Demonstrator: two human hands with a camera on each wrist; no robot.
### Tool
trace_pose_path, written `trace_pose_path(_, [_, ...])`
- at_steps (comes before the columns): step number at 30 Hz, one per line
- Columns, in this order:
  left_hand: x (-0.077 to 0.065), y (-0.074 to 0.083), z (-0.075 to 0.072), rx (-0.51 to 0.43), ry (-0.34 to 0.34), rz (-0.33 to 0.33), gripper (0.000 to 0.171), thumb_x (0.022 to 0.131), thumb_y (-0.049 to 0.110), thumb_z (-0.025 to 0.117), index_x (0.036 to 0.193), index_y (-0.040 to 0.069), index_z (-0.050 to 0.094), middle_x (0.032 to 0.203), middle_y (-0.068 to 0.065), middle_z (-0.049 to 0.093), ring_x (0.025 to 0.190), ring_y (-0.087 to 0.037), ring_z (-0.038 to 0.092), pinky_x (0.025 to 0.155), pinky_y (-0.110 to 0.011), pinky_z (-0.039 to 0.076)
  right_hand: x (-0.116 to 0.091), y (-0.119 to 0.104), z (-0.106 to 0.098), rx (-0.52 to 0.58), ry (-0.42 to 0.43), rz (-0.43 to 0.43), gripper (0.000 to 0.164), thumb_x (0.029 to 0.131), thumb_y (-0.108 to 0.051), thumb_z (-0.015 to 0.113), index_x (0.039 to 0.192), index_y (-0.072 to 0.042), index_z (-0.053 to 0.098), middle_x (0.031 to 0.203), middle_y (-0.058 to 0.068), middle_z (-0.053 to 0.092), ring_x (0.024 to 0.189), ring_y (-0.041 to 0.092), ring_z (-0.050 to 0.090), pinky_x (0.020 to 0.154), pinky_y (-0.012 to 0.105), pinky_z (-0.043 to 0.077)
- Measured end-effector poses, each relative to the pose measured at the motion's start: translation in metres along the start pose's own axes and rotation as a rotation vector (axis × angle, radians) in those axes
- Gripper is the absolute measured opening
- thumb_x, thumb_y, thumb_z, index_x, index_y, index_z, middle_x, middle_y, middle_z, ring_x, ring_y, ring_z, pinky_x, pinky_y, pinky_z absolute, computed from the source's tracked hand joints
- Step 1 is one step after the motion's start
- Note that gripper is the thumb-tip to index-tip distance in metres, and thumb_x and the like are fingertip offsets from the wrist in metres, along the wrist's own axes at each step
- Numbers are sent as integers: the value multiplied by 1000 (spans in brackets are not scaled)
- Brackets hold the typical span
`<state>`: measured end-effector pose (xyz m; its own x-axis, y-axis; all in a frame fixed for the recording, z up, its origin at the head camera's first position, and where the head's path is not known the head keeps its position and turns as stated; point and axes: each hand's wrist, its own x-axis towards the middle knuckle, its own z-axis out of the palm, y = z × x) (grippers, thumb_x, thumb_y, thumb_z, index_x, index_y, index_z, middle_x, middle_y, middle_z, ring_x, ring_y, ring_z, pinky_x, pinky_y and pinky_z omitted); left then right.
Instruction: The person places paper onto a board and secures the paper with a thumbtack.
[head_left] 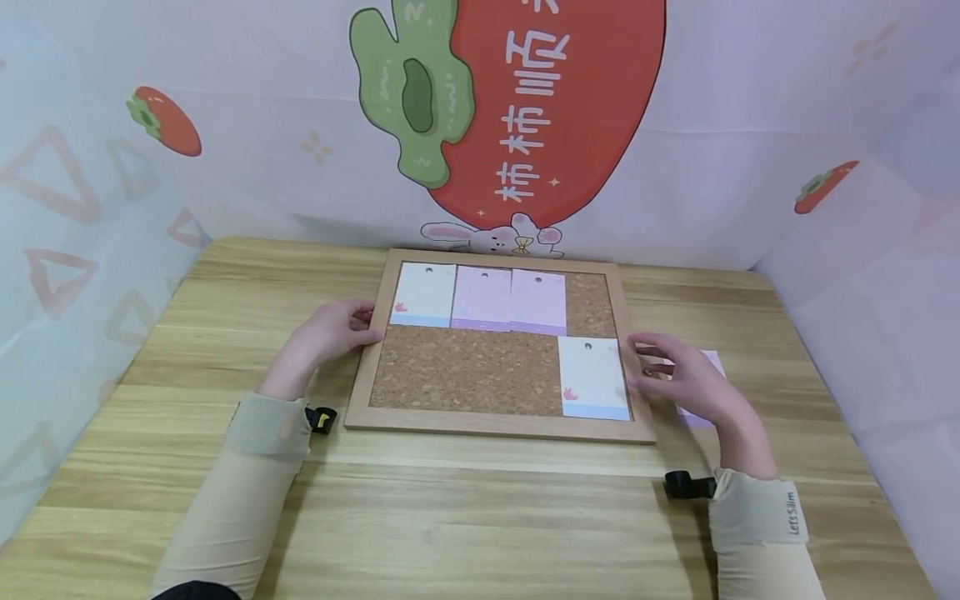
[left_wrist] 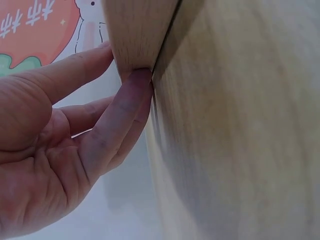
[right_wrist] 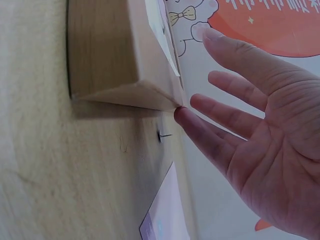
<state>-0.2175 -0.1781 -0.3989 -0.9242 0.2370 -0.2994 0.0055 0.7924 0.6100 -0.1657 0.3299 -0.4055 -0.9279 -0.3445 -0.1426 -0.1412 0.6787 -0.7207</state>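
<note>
A wood-framed cork board (head_left: 465, 371) lies on the table between both hands. My left hand (head_left: 333, 333) touches the board's left side; in the left wrist view its fairly straight fingers (left_wrist: 120, 110) rest against the wooden frame (left_wrist: 140, 37), with the thumb by its upper edge. At the opposite side is my right hand (head_left: 693, 379), fingers extended and spread, a fingertip right at the frame's corner in the right wrist view. Pinned cards sit on the cork: a white one (head_left: 423, 293), two pale purple ones (head_left: 480, 298) along the top, and another white one (head_left: 596, 379) at lower right.
A loose purple card (right_wrist: 167, 205) lies on the table beside the right hand, partly hidden by it in the head view. Near the frame a pushpin (right_wrist: 162, 136) lies on the wooden table (head_left: 465, 517). A printed cloth backdrop (head_left: 247, 175) stands behind the table.
</note>
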Motion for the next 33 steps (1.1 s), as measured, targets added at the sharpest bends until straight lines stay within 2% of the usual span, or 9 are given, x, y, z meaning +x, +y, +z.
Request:
trace_pose_path(7, [2, -1, 0, 21, -15, 5, 55, 100, 22, 61, 143, -7, 45, 139, -28, 54, 129, -44, 54, 107, -54, 45, -5, 1, -4, 6, 11, -4, 66, 94, -22, 71, 149, -3, 41, 152, 24, 44, 126, 48, 56, 102, 56, 48])
trace_pose_path(14, [1, -1, -1, 27, -18, 5, 54, 100, 23, 61, 143, -6, 45, 139, -28, 55, 129, -45, 54, 107, -55, 45, -16, 3, -20, 6, 52, 56, 70, 98, -29, 65, 154, -5, 32, 155, 27, 38, 132, 53, 48, 103, 56, 47])
trace_pose_path(18, [1, -3, -1, 28, -14, 4, 53, 100, 22, 61, 143, -5, 45, 138, -28, 56, 129, -44, 54, 108, -55, 45, -21, 9, -27, 2, 106, 66, 70, 98, -29, 66, 154, -4, 33, 152, 29, 41, 129, 52, 51, 97, 24, 53])
trace_pose_path(21, [1, -3, 0, 27, -17, 2, 54, 100, 21, 60, 144, -6, 44, 138, -28, 56, 129, -43, 54, 107, -54, 45, -24, 16, -30, 10, 138, 53, 69, 97, -25, 66, 153, -2, 33, 152, 30, 41, 129, 53, 50, 88, 2, 43])
trace_pose_path(24, [1, -2, 0, 19, -23, -1, 55, 100, 20, 60, 145, -8, 42, 139, -29, 55, 129, -43, 54, 107, -53, 46, -25, 22, -32, 0, 164, 53, 70, 96, -24, 68, 153, 0, 34, 153, 29, 40, 131, 51, 47, 88, -2, 38])
trace_pose_path(26, [1, -2, 0, 18, -25, 1, 56, 100, 20, 61, 145, -8, 42, 139, -30, 55, 128, -43, 55, 105, -52, 48, -26, 25, -34, -19, 180, 67, 71, 96, -25, 68, 153, -1, 34, 154, 27, 39, 133, 49, 44, 98, 7, 43])
trace_pose_path(28, [1, -1, 0, 16, -27, 2, 57, 100, 20, 61, 145, -9, 41, 139, -30, 55, 127, -43, 55, 104, -52, 48, -27, 28, -36, -27, 189, 80, 72, 95, -26, 69, 153, 0, 33, 155, 27, 38, 136, 48, 42, 111, 27, 43])
trace_pose_path(31, [0, 1, -1, 19, -29, 2, 58, 100, 20, 61, 146, -9, 40, 139, -30, 55, 128, -43, 55, 104, -52, 49, -29, 33, -37, -41, 202, 93, 75, 95, -26, 70, 153, 2, 32, 154, 30, 38, 137, 51, 39, 110, 58, 37])
trace_pose_path(33, [0, 1, -1, 18, -31, -1, 59, 100, 20, 61, 146, -9, 39, 140, -30, 54, 128, -43, 55, 105, -52, 48, -30, 37, -39, -47, 209, 100, 75, 94, -25, 70, 152, 3, 32, 152, 33, 39, 136, 52, 39, 107, 65, 34])
